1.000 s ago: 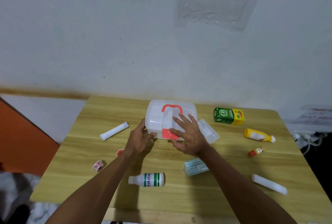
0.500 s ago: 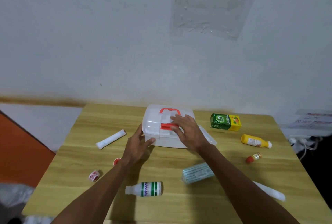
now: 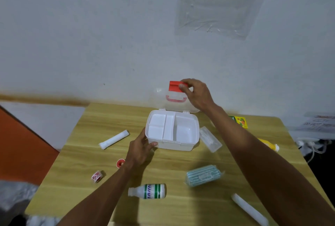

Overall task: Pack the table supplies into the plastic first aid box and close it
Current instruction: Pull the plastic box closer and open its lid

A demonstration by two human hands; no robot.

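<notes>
The white plastic first aid box (image 3: 194,141) stands open at the table's middle back, showing an empty divided tray. Its clear lid (image 3: 159,98) with a red handle stands upright. My right hand (image 3: 197,95) pinches the lid's red latch (image 3: 174,86) at the top. My left hand (image 3: 140,146) grips the box's front left corner. Around it lie a white roll (image 3: 114,139), two small tape rolls (image 3: 97,176), a white bottle with green bands (image 3: 147,191), a teal pack of masks (image 3: 204,175), a clear case (image 3: 210,139) and another white roll (image 3: 249,209).
A green and yellow carton (image 3: 240,121) and a yellow bottle (image 3: 268,144) lie at the right, partly behind my right arm. The wooden table (image 3: 81,156) stands against a white wall. Cables and a socket strip (image 3: 311,144) sit beyond the right edge.
My right hand unlatched the box and swung the lid up and back until it stands upright. My left hand kept holding the box's front left corner.
</notes>
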